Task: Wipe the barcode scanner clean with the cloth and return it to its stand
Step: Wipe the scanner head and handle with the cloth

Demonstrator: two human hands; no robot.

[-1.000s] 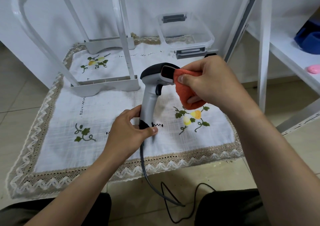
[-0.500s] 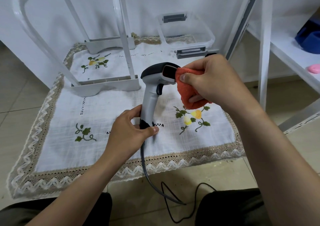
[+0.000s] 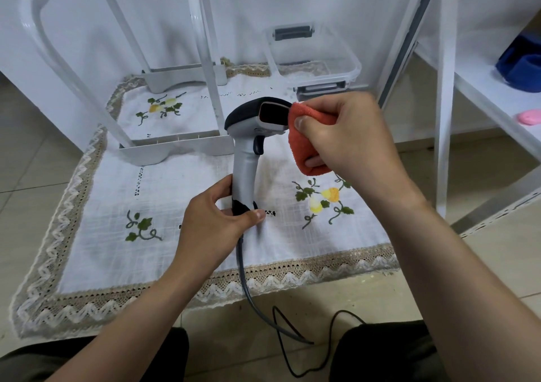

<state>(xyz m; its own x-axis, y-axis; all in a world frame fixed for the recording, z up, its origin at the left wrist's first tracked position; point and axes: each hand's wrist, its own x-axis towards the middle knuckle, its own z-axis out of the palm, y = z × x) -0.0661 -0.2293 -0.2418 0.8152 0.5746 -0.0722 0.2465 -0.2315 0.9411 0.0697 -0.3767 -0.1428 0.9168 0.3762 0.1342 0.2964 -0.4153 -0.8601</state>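
Head-worn view, looking down at two bare hands over a white embroidered tablecloth (image 3: 164, 194) with a lace border, spread on a tiled floor. Left hand (image 3: 216, 223) closed around the bottom of the grey handle of a barcode scanner (image 3: 245, 159), held upright above the cloth-covered surface, thumb across the dark base where a grey cable (image 3: 248, 288) trails down toward the viewer. Right hand (image 3: 348, 135) pinched shut on a folded orange cloth (image 3: 304, 144), thumb on its front face, other fingers wrapped behind; upper edge of the cloth touching the right side of the scanner's head, just beside the dark scan window. Window itself uncovered and facing the viewer. Behind the scanner, a white tubular frame (image 3: 205, 59) with flat plastic feet, and farther back a clear plastic box (image 3: 316, 56) with a dark latch. White shelving at right with a blue object and a small pink one. No obvious scanner stand identifiable here. Judging progress: wiping under way, around the head; handle and trigger area apparently not yet covered, though cleanliness impossible to tell. Left to do: finishing the wipe, setting the cloth aside, placing the scanner in its stand.
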